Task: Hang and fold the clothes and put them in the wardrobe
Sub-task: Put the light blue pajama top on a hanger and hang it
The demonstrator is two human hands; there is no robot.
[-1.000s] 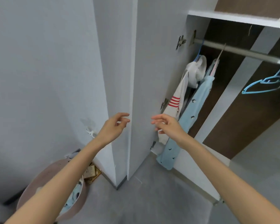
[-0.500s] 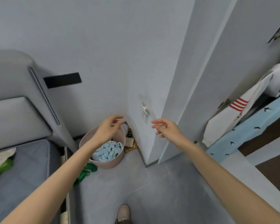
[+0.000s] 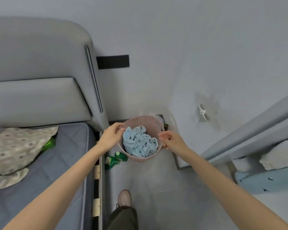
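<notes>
The view has swung down and away from the wardrobe since 0.5 s ago, and the pink basket (image 3: pixel 140 159), then beyond the fingertips, now sits between the 2 hands at the middle of the frame. The crumpled light-blue garment (image 3: pixel 139 141) with small dark bird prints lies inside it, filling the bottom.

The left hand (image 3: pixel 112 136) is at the basket's 9 o'clock rim, fingers loosely curled and gripping nothing; whether the fingertips touch the rim cannot be told. The right hand (image 3: pixel 172 140) is at the 3 o'clock rim, fingers also slack and half-curled, with nothing in them.

At the basket's 7 o'clock, just beside its wall, a green bottle (image 3: pixel 115 159) lies on the grey floor (image 3: pixel 156 188); its label is too blurred to read. The bed (image 3: pixel 48 163) fills the 9 o'clock side, with a patterned pillow (image 3: pixel 15 150) on it.

On the wall at 2 o'clock is a white hook (image 3: pixel 202 112), and at 11 o'clock a black strip (image 3: pixel 112 61) with no legible writing. At 4 o'clock a hanging blue bird-print garment (image 3: pixel 264 181) shows beside the wardrobe door (image 3: pixel 256 130). A shoe (image 3: pixel 124 197) is at 6 o'clock.
</notes>
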